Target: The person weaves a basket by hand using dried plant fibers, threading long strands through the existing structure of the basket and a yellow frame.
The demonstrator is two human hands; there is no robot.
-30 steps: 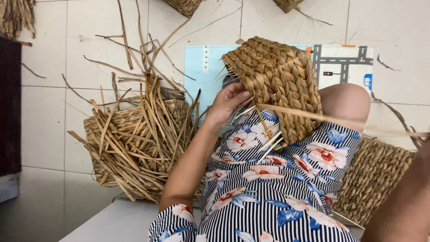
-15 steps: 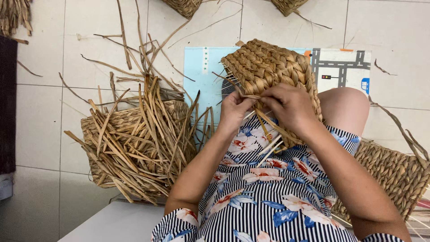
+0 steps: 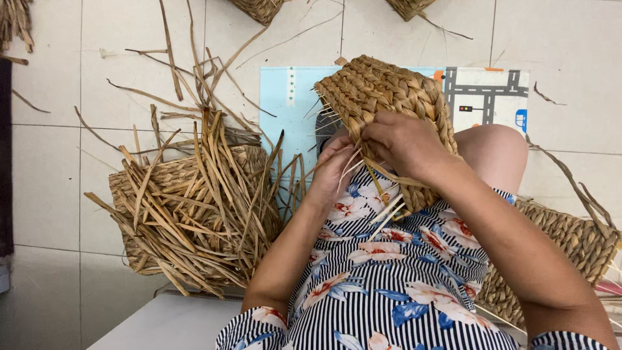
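Gripping the woven basket [image 3: 389, 110] on my lap: right hand [image 3: 405, 146] clenched on its rim, left hand [image 3: 334, 172] pinching loose strands [image 3: 379, 191]. Light, stiff, brittle; hold by the woven edge.

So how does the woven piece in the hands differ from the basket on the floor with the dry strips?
The woven piece rests on the lap, gripped by the left hand and right hand; the floor basket sits untouched. The woven piece's plaited surface shows; the floor basket is mostly covered by loose dry strips. Both are tan plaited fibre.
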